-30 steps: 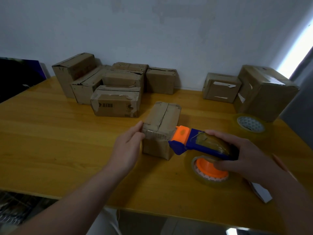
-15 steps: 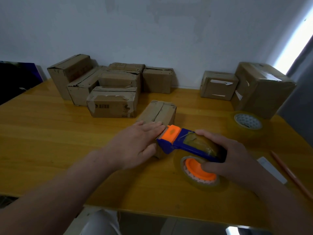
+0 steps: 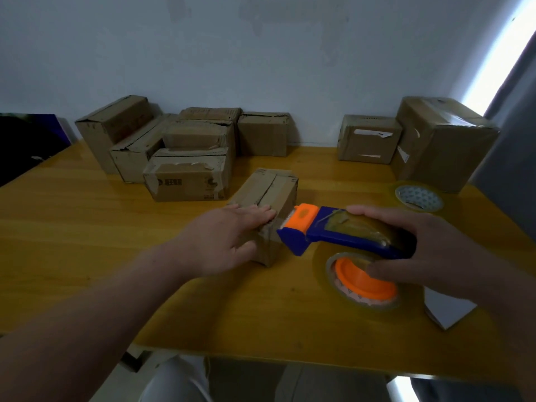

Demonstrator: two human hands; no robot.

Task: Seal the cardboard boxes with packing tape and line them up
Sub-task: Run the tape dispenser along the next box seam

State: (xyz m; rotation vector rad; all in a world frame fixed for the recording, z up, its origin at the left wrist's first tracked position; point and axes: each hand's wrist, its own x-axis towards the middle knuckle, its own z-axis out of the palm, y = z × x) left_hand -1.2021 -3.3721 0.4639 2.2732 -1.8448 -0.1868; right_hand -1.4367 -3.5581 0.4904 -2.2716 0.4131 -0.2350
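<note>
A small cardboard box lies on the wooden table, its top flaps meeting along a centre seam. My left hand presses flat on the near end of its top, fingers straight. My right hand grips a blue and orange tape dispenser loaded with a clear tape roll. The dispenser's orange nose touches the box's near right corner.
Several cardboard boxes cluster at the back left by the wall. Two more boxes stand at the back right. A spare tape roll lies right of centre. A white card sits under my right wrist.
My left hand moved from the box's left side onto its top and now lies flat. The dispenser nose stays at the box's near corner, raised slightly toward the top edge.
</note>
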